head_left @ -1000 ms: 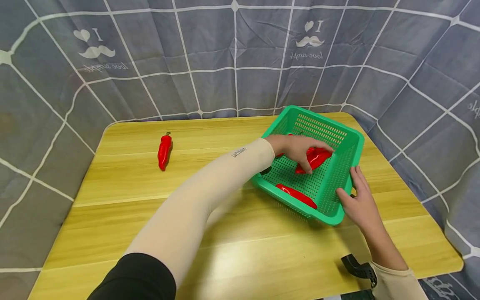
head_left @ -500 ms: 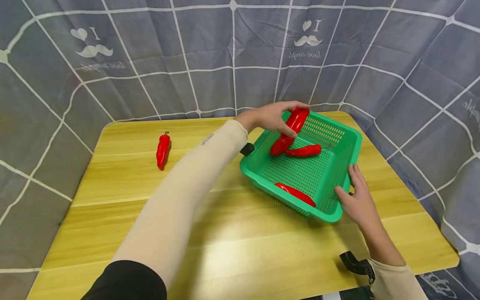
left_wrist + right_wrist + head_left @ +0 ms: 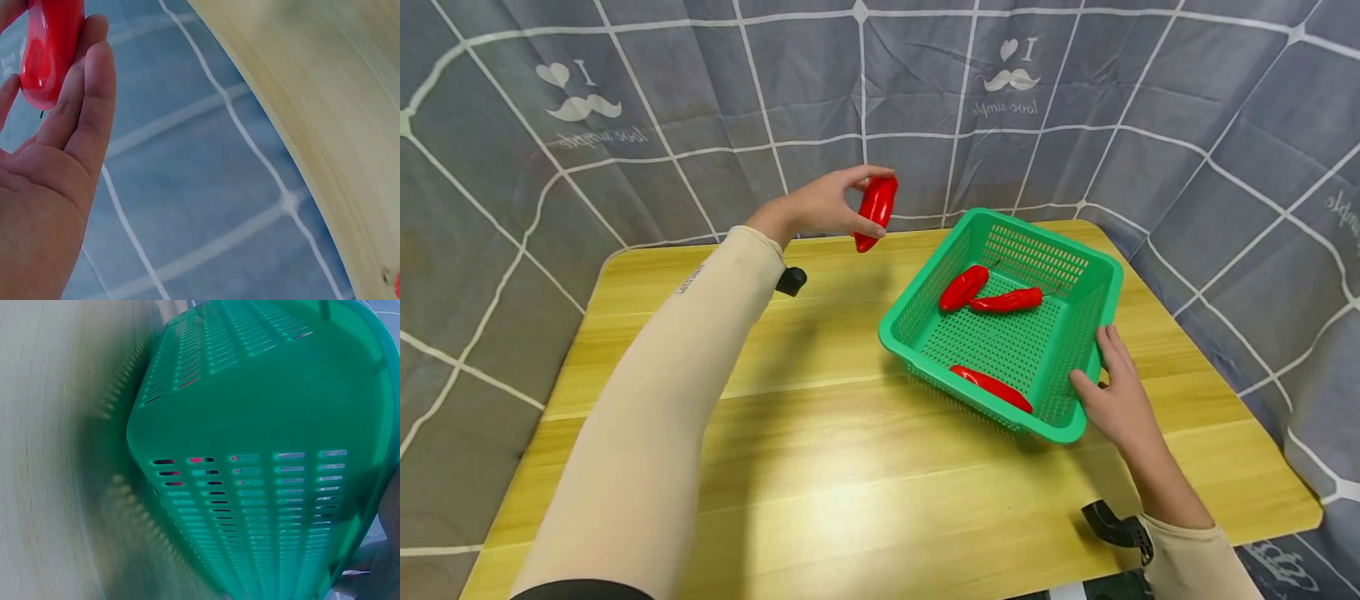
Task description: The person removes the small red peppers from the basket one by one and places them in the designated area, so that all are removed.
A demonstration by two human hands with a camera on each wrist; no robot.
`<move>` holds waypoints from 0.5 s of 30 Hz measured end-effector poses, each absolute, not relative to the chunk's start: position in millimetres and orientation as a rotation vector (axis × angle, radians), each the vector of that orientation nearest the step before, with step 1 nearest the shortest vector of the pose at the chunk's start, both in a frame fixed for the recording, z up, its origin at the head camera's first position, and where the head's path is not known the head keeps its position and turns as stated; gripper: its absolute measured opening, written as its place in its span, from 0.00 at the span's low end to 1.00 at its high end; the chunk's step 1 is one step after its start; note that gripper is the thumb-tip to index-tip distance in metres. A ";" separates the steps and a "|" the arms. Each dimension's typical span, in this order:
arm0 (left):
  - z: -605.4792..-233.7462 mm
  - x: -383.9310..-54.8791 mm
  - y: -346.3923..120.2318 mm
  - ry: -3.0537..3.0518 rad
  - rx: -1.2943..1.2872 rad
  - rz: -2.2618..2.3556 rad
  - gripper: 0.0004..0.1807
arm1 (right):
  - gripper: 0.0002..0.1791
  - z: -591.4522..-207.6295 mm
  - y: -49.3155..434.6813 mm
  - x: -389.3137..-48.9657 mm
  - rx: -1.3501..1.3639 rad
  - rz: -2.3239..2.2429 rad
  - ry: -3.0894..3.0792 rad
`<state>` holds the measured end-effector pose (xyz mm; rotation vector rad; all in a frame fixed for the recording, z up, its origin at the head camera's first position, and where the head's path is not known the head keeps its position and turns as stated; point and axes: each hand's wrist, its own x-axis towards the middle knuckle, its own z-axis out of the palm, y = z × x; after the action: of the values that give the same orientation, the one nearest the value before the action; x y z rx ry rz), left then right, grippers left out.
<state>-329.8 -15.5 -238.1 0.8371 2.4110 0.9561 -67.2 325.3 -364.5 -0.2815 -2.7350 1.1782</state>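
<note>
One red chili pepper [image 3: 875,210] is pinched btw. thumb & fingers of our left hand [image 3: 824,204], held up near the table's [image 3: 820,433] far edge, left of the green plastic basket [image 3: 1017,360]. Our right hand [image 3: 1116,402] has its fingers nearly straight vs. the basket's side; 3 more peppers [image 3: 1006,301] lie inside. Step, we'd judge: moving 1 pepper outside the basket. Next move prob. needs a firm pinch (glossy skin) w/ the basket steady.
</note>
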 end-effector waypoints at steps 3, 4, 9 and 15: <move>-248.2 -339.7 -43.8 2.439 0.755 0.949 0.46 | 0.40 -364.6 324.3 -67.4 -0.279 1.182 -2.738; -253.5 -344.4 -53.1 2.448 0.737 0.942 0.47 | 0.40 -364.5 324.2 -67.5 -0.282 1.184 -2.739; -277.8 -359.8 -94.2 2.471 0.665 0.886 0.48 | 0.40 -365.9 325.4 -68.3 -0.300 1.174 -2.754; -295.2 -356.9 -121.0 2.480 0.584 0.798 0.48 | 0.40 -365.7 325.4 -68.4 -0.306 1.176 -2.762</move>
<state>-356.9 -121.0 -295.2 0.5839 2.4800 0.7984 -68.4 325.4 -365.7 -0.3056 -2.7621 1.1759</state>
